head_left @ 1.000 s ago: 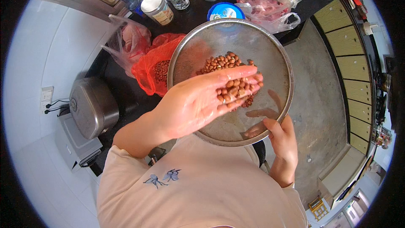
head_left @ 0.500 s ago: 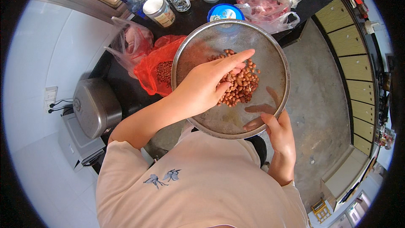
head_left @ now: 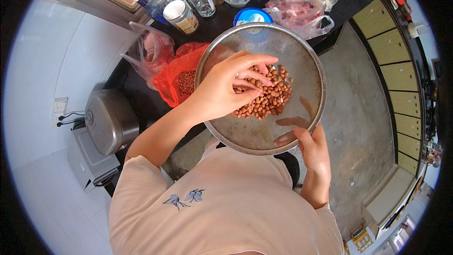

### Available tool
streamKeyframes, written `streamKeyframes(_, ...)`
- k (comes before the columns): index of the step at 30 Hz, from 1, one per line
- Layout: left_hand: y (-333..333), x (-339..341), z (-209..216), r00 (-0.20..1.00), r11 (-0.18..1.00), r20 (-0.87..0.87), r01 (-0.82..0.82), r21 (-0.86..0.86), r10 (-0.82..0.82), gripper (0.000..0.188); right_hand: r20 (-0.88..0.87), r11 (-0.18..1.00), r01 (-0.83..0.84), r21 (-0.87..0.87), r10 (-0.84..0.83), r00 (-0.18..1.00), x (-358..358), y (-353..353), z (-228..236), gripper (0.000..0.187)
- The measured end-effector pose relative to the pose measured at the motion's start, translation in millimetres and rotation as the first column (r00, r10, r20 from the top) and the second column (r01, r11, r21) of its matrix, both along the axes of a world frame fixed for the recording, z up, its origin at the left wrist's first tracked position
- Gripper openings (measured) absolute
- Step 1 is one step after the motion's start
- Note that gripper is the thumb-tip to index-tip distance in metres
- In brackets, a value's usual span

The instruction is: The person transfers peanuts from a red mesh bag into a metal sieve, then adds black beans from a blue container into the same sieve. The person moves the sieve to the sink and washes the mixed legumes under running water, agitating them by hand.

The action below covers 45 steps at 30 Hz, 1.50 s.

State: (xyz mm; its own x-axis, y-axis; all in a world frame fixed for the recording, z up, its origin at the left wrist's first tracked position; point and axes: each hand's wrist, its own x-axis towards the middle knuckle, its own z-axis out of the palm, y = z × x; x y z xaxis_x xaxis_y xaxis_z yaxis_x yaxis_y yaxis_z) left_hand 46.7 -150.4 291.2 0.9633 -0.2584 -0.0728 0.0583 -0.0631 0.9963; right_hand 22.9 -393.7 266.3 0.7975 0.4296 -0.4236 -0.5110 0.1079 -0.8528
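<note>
A round metal plate (head_left: 292, 52) is held in front of me, with a heap of brown peanuts (head_left: 268, 99) on it. My left hand (head_left: 226, 85) lies palm down over the left side of the heap, fingers spread and touching the nuts. My right hand (head_left: 314, 148) grips the plate's near rim from below, thumb on the rim.
A red bag with more peanuts (head_left: 181, 78) lies on the dark counter to the left. Behind stand a tin (head_left: 181, 16), glass jars (head_left: 203, 0), a blue lid (head_left: 252, 16) and a clear bag of pink stuff (head_left: 295, 12). A steel cooker (head_left: 108, 120) sits at left; yellow cabinets (head_left: 391, 61) at right.
My left hand, which lay palm up with peanuts in it, has turned over and dropped them; it now rests palm down on the heap. The plate has stayed about where it was.
</note>
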Motion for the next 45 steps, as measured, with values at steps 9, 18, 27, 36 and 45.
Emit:
streamKeyframes(9, 7.6, 3.7, -9.8, 0.995, 0.993, -0.070, -0.079, -0.093, 0.073, 0.041, 0.022, 1.000, -0.006, -0.030, 0.007, 1.000, -0.2, 1.1, -3.6, 0.065)
streamKeyframes(18, 9.1, 4.9, -20.4, 0.978, 0.950, 0.024, -0.206, 0.233, 0.206, 0.024, 0.057, 1.000, 0.012, -0.019, -0.011, 0.998, 0.6, 8.8, -5.1, 0.066)
streamKeyframes(27, 15.7, 2.6, -24.2, 0.985, 0.985, 0.031, -0.170, -0.008, 0.170, 0.018, 0.072, 0.994, -0.020, -0.104, 0.028, 0.997, -2.8, 6.1, -25.0, 0.065)
streamKeyframes(36, -2.9, 52.7, -16.0, 0.998, 0.995, -0.023, -0.063, -0.073, 0.062, 0.014, 0.011, 0.978, 0.118, -0.174, -0.118, 0.993, 4.5, -19.1, -46.4, 0.062)
streamKeyframes(45, -133.0, 170.2, -43.4, 0.998, 0.979, -0.001, 0.067, -0.194, -0.069, 0.017, -0.017, 0.927, 0.337, -0.165, -0.344, 0.939, 31.5, -141.2, -72.8, 0.055)
